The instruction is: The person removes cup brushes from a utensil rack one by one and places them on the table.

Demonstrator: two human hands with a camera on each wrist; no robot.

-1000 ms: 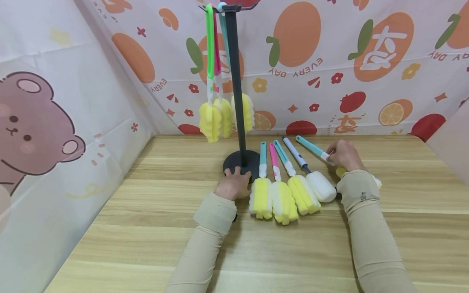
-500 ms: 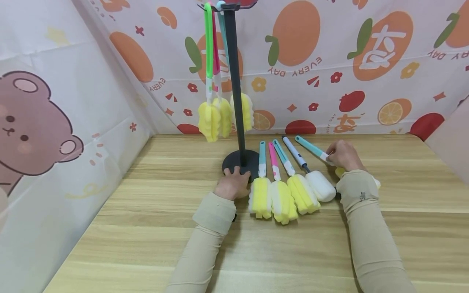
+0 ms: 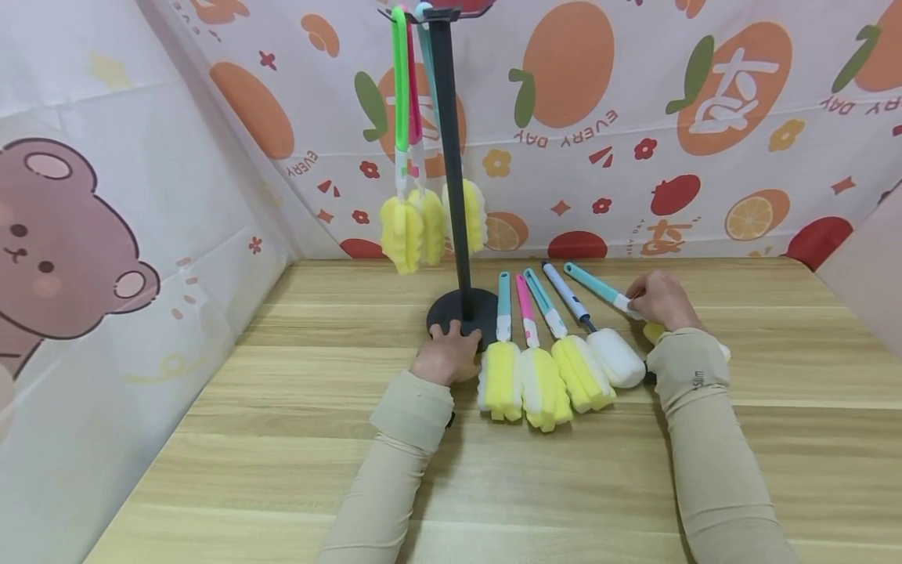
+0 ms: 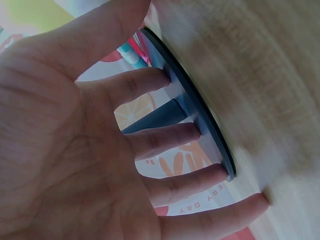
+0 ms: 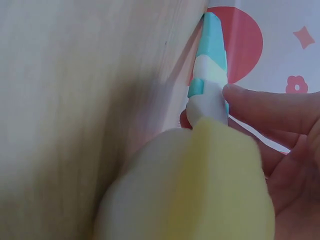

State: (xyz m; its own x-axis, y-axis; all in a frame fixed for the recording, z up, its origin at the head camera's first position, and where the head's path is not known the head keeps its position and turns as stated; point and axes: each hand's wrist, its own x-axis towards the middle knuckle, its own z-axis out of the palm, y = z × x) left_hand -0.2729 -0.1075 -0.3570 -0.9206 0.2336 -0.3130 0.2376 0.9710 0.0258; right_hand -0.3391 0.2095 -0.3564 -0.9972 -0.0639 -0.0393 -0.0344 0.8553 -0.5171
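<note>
Your right hand point(image 3: 664, 301) pinches a turquoise brush point(image 3: 595, 283) at three o'clock from the black base point(image 3: 461, 301) of a stand, thumb against the white collar point(image 5: 210, 72). The brush's handle points to ten o'clock from your knuckles; its sponge point(image 5: 220, 185) sits under the hand, and whether it touches the wooden table point(image 3: 317, 470) cannot be told.

At the base's seven o'clock, your left hand point(image 3: 447, 356) spreads its fingers, three tips at the rim and the little finger reaching past it to the wood, gripping nothing and apparently steadying the stand.

Four other brushes fan out between four and five o'clock: a teal brush point(image 3: 503, 380), a pink brush point(image 3: 546, 388), a second turquoise brush point(image 3: 583, 374) and a blue-gray brush point(image 3: 615, 359). Three more hang from hooks point(image 3: 479, 14) up the pole point(image 3: 452, 157), toward eleven and twelve: a green one point(image 3: 402, 86), a pink one point(image 3: 416, 117) and a teal one point(image 3: 474, 218) partly behind the pole.

The step in hand appears to be the pick-up. From here, a lift probably calls for a firm pinch, a raised sponge clear of its blue-gray neighbour, and the left hand steady below.
</note>
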